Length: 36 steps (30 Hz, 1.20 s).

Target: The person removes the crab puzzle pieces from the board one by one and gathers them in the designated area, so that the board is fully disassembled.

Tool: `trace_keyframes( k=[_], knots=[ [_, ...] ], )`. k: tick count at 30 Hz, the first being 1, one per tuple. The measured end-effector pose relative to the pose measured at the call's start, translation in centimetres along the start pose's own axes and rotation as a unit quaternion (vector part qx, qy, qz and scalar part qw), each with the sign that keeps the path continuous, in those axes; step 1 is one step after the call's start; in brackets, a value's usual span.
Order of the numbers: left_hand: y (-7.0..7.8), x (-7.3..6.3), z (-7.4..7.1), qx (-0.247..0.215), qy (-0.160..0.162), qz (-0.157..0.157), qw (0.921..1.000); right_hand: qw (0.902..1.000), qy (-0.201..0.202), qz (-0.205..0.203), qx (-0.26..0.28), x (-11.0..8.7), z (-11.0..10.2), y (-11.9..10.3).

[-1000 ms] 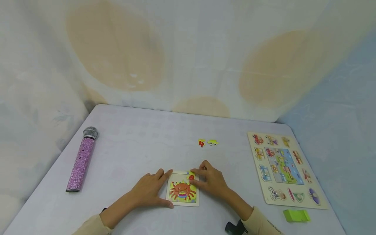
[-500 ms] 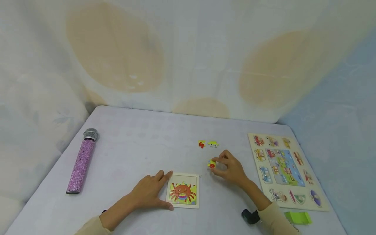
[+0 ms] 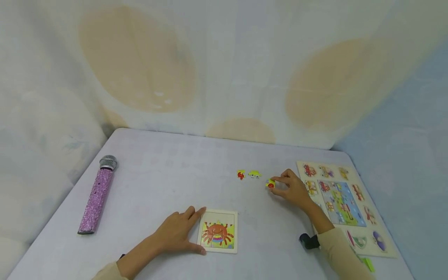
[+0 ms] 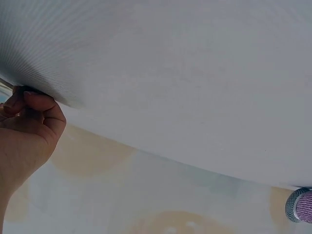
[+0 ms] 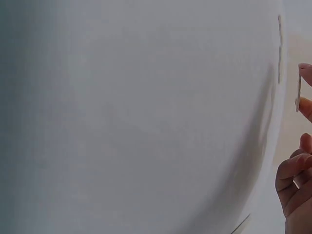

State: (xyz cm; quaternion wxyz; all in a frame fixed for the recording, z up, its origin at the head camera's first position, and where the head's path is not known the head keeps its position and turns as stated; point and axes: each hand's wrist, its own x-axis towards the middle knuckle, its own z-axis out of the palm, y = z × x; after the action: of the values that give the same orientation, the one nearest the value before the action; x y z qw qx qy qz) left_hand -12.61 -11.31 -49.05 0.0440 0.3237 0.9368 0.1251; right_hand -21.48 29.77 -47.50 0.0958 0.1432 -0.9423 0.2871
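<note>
L hand on crab puzzle, R hand w/ pc.
Mic at L; L hand's fingers spread, touching puzzle's L edge; 2 loose pcs farther back; R hand pinches red-yellow pc, nr vehicle board.

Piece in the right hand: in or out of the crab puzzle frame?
Out. The right hand pinches the piece away from the crab puzzle frame, with table showing between them.
</note>
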Motion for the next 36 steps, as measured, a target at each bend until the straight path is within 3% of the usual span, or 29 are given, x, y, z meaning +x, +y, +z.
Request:
trace_keyframes(
  k=[6, 13, 21, 29, 36],
  knots=[
    [-0.1, 0.0, 0.0, -0.002, 0.003, 0.001, 1.0, 0.9993, -0.01, 0.026, -0.023, 1.4, -0.3, 1.4],
    [0.2, -0.1, -0.1, 0.001, 0.005, 0.001, 1.0, 0.9962, -0.05, 0.059, -0.039, 2.7, -0.2, 2.2],
    [0.1, 0.0, -0.2, 0.005, 0.005, 0.0, 1.0, 0.9938, -0.076, 0.067, -0.047, 3.6, 0.3, 2.3],
    [0.3, -0.1, -0.3, -0.002, 0.002, 0.002, 1.0, 0.9902, -0.094, 0.1, -0.027, 3.1, 0.2, 1.8],
    [0.2, -0.1, -0.6, -0.001, 0.008, 0.009, 0.9999, 0.9942, -0.083, 0.066, -0.018, 1.5, 0.9, 0.1]
  ],
)
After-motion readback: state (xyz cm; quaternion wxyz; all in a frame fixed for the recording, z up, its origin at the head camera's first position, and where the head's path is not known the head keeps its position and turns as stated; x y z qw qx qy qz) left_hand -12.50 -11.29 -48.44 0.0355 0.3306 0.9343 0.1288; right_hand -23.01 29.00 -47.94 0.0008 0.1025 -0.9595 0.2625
